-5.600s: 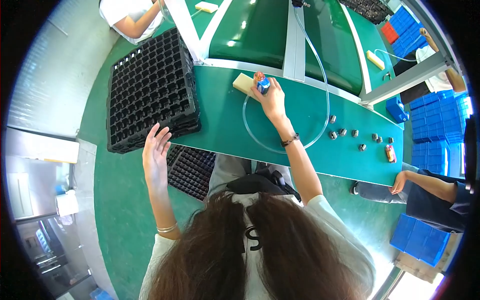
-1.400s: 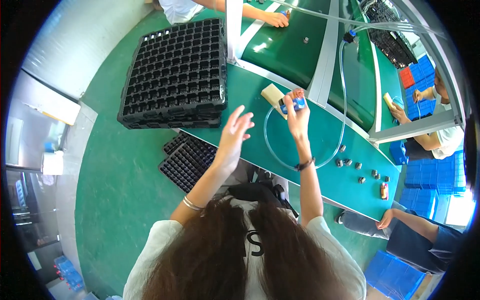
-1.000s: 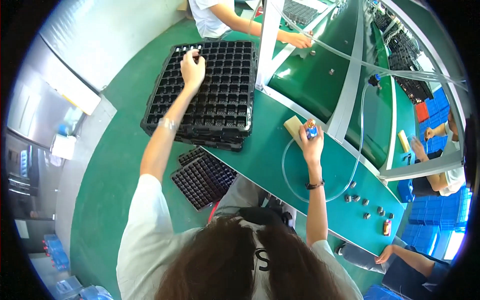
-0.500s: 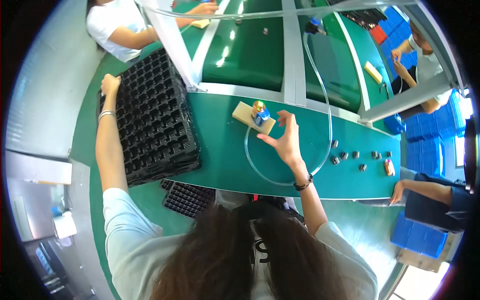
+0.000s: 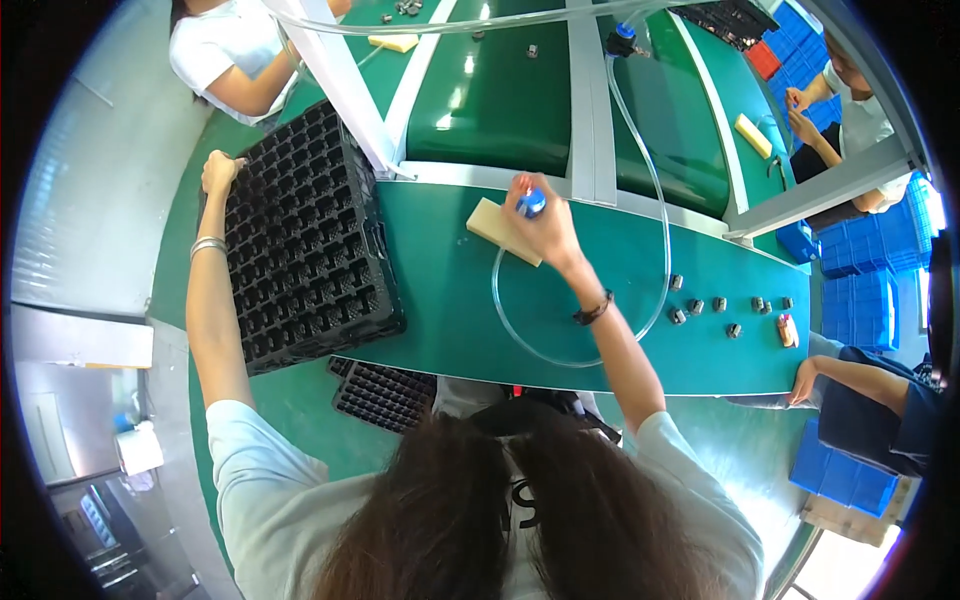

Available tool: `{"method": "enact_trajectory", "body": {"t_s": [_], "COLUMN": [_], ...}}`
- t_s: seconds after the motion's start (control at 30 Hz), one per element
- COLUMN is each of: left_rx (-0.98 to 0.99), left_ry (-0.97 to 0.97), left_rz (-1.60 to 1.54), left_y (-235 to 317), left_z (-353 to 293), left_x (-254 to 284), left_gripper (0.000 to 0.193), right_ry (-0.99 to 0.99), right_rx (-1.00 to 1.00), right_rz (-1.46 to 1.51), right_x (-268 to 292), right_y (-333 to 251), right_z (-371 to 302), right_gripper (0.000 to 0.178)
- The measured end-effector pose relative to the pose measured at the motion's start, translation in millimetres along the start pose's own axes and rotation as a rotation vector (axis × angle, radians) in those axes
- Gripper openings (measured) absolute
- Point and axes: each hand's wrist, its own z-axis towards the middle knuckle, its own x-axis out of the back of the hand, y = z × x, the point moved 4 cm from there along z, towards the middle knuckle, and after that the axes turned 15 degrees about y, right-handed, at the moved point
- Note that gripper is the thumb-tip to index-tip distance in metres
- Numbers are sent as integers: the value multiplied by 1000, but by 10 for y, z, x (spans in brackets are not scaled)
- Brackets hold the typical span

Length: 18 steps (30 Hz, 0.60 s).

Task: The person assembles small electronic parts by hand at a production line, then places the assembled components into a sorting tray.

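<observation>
My right hand (image 5: 547,232) is closed around a small blue tool (image 5: 531,203) with a reddish tip, over a pale yellow block (image 5: 488,222) on the green table. A clear hose (image 5: 510,338) loops from beside the block, under my wrist, to a blue fitting above. Its join to the tool is hidden by my hand. At the left, my left hand (image 5: 221,172) has its fingers curled over the far left edge of a stack of black plastic trays (image 5: 310,240) with many small pockets. The pockets I can see look bare.
Several small dark metal parts (image 5: 697,305) lie on the table's right side, near a small orange and white item (image 5: 787,331). A white frame post (image 5: 345,90) rises behind the trays. Beyond runs a green conveyor (image 5: 490,120). Other people sit at the far left and right.
My right hand was spread apart beside the blue tool, which stood on the block; now it has closed on it and moved up and left. My left hand stays at the tray edge.
</observation>
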Motion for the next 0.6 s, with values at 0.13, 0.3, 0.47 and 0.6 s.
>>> {"method": "enact_trajectory", "body": {"t_s": [0.13, 0.3, 0.47, 0.6], "left_rx": [-64, 260, 431, 620], "left_ry": [45, -346, -685, -826], "left_rz": [-139, -1249, -1734, -2085], "left_y": [-389, 275, 632, 899], "left_z": [243, -366, -2046, -3233], "left_x": [62, 421, 1467, 1869], "left_gripper": [31, 32, 33, 37], "right_ry": [82, 270, 329, 292], "right_rx": [5, 134, 150, 117], "right_rz": [-83, -205, -381, -363], "right_x": [-241, -380, -519, -455], "right_y": [135, 652, 969, 986], "right_z": [731, 1674, 1845, 1911], "right_gripper": [35, 36, 37, 37]}}
